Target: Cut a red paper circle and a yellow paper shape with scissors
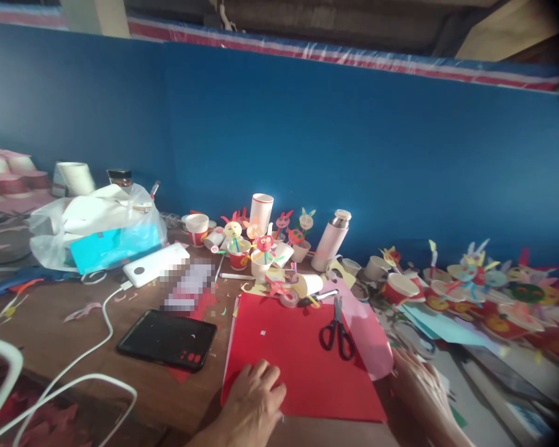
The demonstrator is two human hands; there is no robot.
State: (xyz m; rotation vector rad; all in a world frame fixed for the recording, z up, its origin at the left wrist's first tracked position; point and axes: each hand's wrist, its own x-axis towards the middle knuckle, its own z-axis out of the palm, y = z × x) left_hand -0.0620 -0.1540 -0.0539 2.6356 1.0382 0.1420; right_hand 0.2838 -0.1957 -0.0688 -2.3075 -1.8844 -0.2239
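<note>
My left hand lies on the lower left of a red paper sheet, its fingers apart and slightly bent, holding nothing. My right hand is at the right edge of a pink paper sheet, beside the red sheet. It is blurred, its fingers are mostly hidden, and whether it grips the pink sheet cannot be made out. Black-handled scissors lie across the red sheet's upper right, blades pointing away from me. A small white scrap rests on the red sheet.
Left of the red sheet lie a black phone and a white power bank with its cable. Paper cups with paper figures and a pink thermos stand behind. More decorated cups crowd the right, before a blue partition.
</note>
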